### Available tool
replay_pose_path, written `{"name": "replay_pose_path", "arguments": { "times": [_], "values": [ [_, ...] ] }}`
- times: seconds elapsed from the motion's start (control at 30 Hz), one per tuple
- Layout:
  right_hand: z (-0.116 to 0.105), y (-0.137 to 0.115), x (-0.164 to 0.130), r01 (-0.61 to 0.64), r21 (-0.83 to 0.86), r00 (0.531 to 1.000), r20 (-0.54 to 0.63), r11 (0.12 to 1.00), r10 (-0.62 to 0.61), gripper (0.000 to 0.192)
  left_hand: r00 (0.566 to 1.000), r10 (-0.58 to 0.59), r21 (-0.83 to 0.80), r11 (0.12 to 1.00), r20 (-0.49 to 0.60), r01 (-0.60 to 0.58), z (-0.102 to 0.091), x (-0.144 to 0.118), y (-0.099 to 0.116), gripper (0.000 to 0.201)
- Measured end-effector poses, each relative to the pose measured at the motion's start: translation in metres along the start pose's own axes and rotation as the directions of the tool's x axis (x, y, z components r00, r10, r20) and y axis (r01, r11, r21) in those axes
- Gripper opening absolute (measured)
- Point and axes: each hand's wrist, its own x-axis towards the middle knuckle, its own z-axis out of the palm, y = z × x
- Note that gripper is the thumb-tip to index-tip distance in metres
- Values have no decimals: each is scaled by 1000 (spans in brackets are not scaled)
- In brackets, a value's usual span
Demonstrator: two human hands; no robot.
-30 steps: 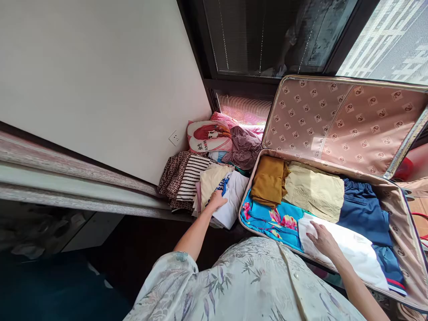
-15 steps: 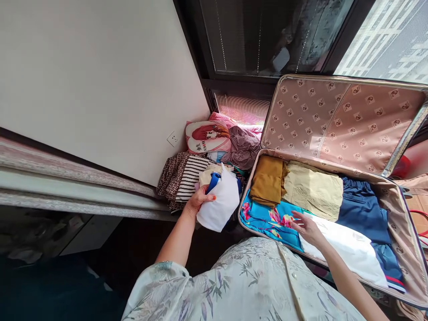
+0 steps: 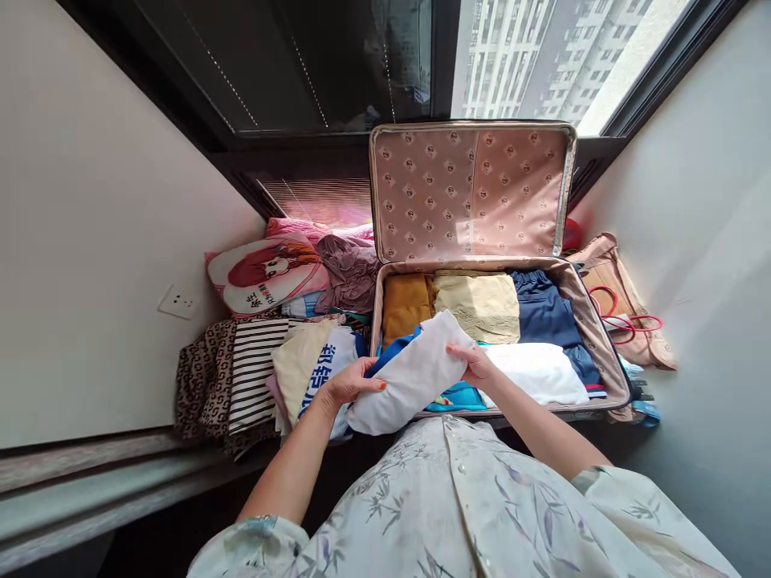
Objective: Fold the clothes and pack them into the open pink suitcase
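The open suitcase [image 3: 593, 325] lies in front of me below the window [image 3: 542, 56], its lid [image 3: 470, 193] upright against the glass, lined in pink cloth printed with a repeating small emblem too small for me to read. Packed in it are a mustard fold [image 3: 405, 301] at the back left, a pale yellow garment [image 3: 479, 303] beside it, navy clothes [image 3: 545, 309] to the right, a white fold [image 3: 536, 371] in front of those, and a turquoise floral piece [image 3: 461, 396] along the near edge.

Left of the case sits a loose heap on the ledge: a leopard-print piece [image 3: 201, 373], a black-and-white striped top [image 3: 256, 371], a cream garment [image 3: 298, 361], and a white shirt with large blue characters [image 3: 328, 365] that I cannot make out properly. Behind them a cartoon cushion [image 3: 265, 273] shows a red-haired figure and a few dark characters, with a mauve bundle [image 3: 346, 273] next to it. A wall socket [image 3: 179, 302] sits on the left wall. A tan bag with red handles [image 3: 620, 309] rests right of the case.

I hold a folded white garment with a blue edge [image 3: 413, 377] over the suitcase's near left corner. My left hand [image 3: 346, 384] pinches its left end, thumb on top and fingers closed underneath; my right hand [image 3: 479, 365] grips its right end, fingers curled shut on the cloth.
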Motion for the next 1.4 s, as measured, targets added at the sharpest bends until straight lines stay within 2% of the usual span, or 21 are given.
{"name": "replay_pose_path", "arguments": {
  "times": [0.1,0.27,0.4,0.5,0.67,0.8,0.87,0.9,0.93,0.97,1.0,1.03,1.07,1.1,1.13,1.17,1.23,1.27,1.33,1.4],
  "values": [
    [-27,2,-15,13,-20,996,-83,1000,-15,52,995,-66,37,997,69,64,4,23,-1,65],
    [-66,12,-32,18,21,978,-210,1000,-13,58,986,-112,123,988,120,97,10,68,9,68],
    [-91,6,-40,36,7,972,-234,999,-33,62,965,-174,257,959,196,120,13,110,24,66],
    [-105,-9,-40,83,-8,966,-246,997,-83,64,950,-169,385,921,263,57,18,144,46,62],
    [-117,-46,-28,202,-65,938,-274,977,-213,68,916,-145,560,822,374,-98,25,195,101,56],
    [-123,-67,-12,280,-111,918,-260,954,-300,69,908,-159,632,763,388,-136,23,225,138,51],
    [-132,-69,0,306,-162,907,-249,938,-339,71,943,-142,752,643,301,-143,23,240,145,48],
    [-139,-68,6,312,-208,897,-257,927,-360,73,970,-117,835,538,211,-116,25,247,145,49],
    [-148,-67,12,308,-271,882,-279,912,-381,76,994,-62,911,409,89,-56,28,253,142,51],
    [-158,-64,17,285,-351,859,-320,892,-400,81,999,29,961,275,-44,34,32,258,136,54],
    [-168,-61,21,242,-450,826,-369,860,-426,85,977,145,978,160,-157,133,37,260,126,58],
    [-177,-58,24,182,-565,782,-413,805,-467,87,938,258,973,77,-231,218,43,261,113,60],
    [-186,-54,25,111,-687,732,-432,718,-527,87,900,350,963,23,-260,270,49,260,98,62],
    [-192,-50,24,35,-804,688,-412,594,-598,84,877,408,959,-15,-252,283,55,258,80,63],
    [-195,-45,23,-35,-900,660,-347,435,-666,80,876,428,963,-44,-222,266,61,254,62,64],
    [-196,-40,22,-91,-963,655,-250,255,-713,76,887,423,970,-68,-184,233,66,250,42,66],
    [-190,-30,21,-149,-986,702,-54,-72,-710,70,913,388,981,-87,-128,175,72,244,5,69],
    [-186,-24,23,-157,-969,742,9,-188,-670,68,922,367,984,-82,-120,161,73,243,-11,70],
    [-178,-15,33,-165,-933,836,39,-320,-548,67,932,338,985,-54,-135,163,73,246,-37,72],
    [-175,-10,48,-197,-908,913,-32,-371,-407,70,932,326,984,-30,-156,175,70,253,-54,75]
  ]
}}
